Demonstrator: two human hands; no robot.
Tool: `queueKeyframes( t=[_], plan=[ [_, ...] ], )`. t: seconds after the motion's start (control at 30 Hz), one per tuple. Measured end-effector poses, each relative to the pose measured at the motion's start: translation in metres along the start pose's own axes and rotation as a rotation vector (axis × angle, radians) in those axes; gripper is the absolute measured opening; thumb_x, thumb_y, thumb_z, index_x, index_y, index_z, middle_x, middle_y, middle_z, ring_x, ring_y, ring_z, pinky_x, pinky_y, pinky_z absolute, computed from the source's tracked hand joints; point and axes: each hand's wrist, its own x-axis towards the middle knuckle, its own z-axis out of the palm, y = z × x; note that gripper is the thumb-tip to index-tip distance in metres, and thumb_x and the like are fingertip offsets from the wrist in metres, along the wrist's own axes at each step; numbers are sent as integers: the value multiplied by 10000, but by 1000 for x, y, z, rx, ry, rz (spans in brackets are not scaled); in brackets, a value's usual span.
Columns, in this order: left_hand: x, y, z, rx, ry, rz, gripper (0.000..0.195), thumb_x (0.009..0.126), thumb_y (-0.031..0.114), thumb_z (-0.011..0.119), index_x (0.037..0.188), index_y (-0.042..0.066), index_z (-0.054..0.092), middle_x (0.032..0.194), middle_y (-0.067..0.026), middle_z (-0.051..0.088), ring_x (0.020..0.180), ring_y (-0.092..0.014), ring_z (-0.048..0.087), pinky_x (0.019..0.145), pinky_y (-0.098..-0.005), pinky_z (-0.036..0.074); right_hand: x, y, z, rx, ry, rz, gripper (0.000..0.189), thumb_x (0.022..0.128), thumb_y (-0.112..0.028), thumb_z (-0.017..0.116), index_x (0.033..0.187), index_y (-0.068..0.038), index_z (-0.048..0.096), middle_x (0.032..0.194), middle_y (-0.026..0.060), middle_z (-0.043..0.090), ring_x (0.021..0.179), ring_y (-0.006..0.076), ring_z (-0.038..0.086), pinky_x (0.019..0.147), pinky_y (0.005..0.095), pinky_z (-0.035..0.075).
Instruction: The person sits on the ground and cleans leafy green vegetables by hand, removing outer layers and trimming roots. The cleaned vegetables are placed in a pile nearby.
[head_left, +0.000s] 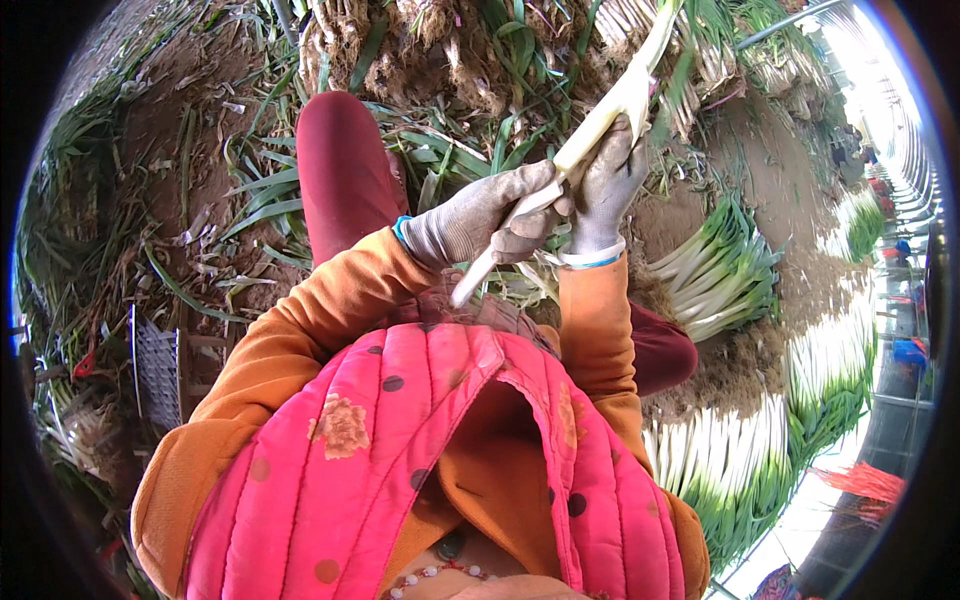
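Observation:
Both my hands wear grey, soil-stained gloves. My left hand (499, 214) is closed around the lower white shaft of a large green onion (592, 139), near a strip of loose outer skin. Just above it my right hand (611, 176) grips the same stalk, where a pale sheath splits away from the shaft. The stalk slants, its root end towards my body and its green top up to the right. To the right of my right hand a pile of cleaned green onions (712, 281) rests on the soil, with white shafts and green leaves.
Untrimmed green onions with muddy roots (420, 52) are heaped ahead. Long rows of white-stemmed onions (735, 450) curve along the right. Loose leaves (270, 199) litter the soil on the left, near a woven seat or basket (156, 367). Red ties (862, 484) lie far right.

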Motion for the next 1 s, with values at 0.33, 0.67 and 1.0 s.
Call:
queueKeyframes(
  t=[0.33, 0.67, 1.0],
  plan=[
    [-5, 4, 2, -241, -226, -195, 318, 982, 363, 530, 999, 45, 517, 544, 57, 363, 354, -44, 339, 300, -205, 277, 39, -22, -38, -119, 16, -148, 249, 956, -206, 528, 1095, -11, 592, 957, 81, 624, 828, 155, 634, 757, 291, 543],
    [-34, 0, -1, -2, -96, -294, 350, 950, 377, 592, 953, 33, 524, 524, 82, 310, 347, -13, 267, 288, -176, 234, 146, 101, -247, 1075, 457, 319, 205, 929, -156, 429, 764, -130, 548, 631, -8, 540, 401, 117, 435, 384, 199, 362],
    [-18, -1, -19, 210, 67, -297, 388, 927, 407, 622, 965, 30, 538, 551, 70, 338, 365, -19, 263, 294, -179, 220, -6, 70, -89, 787, 260, 847, 783, 947, -666, 281, 1350, -13, 440, 1324, 177, 463, 1294, 295, 392, 1118, 508, 266]
  ],
)
